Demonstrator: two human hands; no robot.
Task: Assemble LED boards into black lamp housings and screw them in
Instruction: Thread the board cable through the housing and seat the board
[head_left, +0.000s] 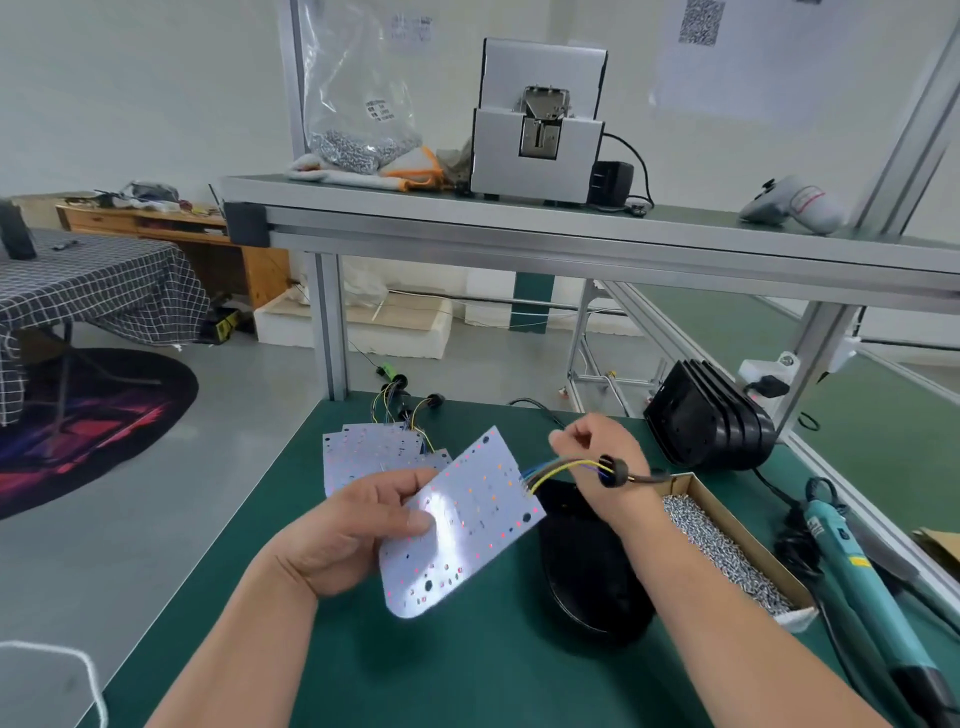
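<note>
My left hand (358, 525) pinches a white LED board (467, 525) by its left edge and holds it tilted above the green table. Coloured wires (561, 464) with a black grommet (609, 469) run from the board's right edge. My right hand (597, 457) grips those wires, fingers curled. A black lamp housing (587, 561) lies open side up on the table under my right forearm. More LED boards (363, 447) lie stacked behind the held one.
A cardboard box of screws (727, 551) sits at the right, a teal electric screwdriver (857, 577) beside it. Stacked black housings (711, 421) stand at the back right. A screw feeder (540, 124) and a bag of screws (358, 104) sit on the upper shelf.
</note>
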